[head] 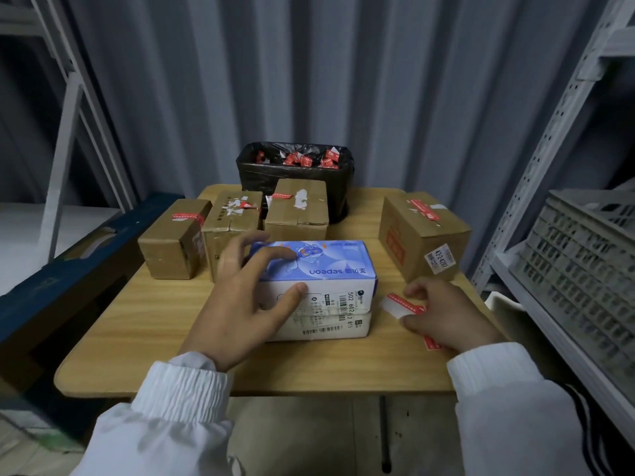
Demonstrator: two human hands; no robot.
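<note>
A blue and white box [330,262] with barcode labels lies in the middle of the small wooden table [144,334]. My left hand [240,304] holds its left end, with the thumb on the near face and the fingers over the top. To the right of the box, my right hand [446,314] pinches a red and white sticker [402,305] just above the table top.
Three taped cardboard boxes [233,214] stand in a row behind the blue box, and another cardboard box [422,231] stands at the right. A bin with a black liner [295,173] holds red scraps. A grey plastic crate [584,262] sits on the right shelf.
</note>
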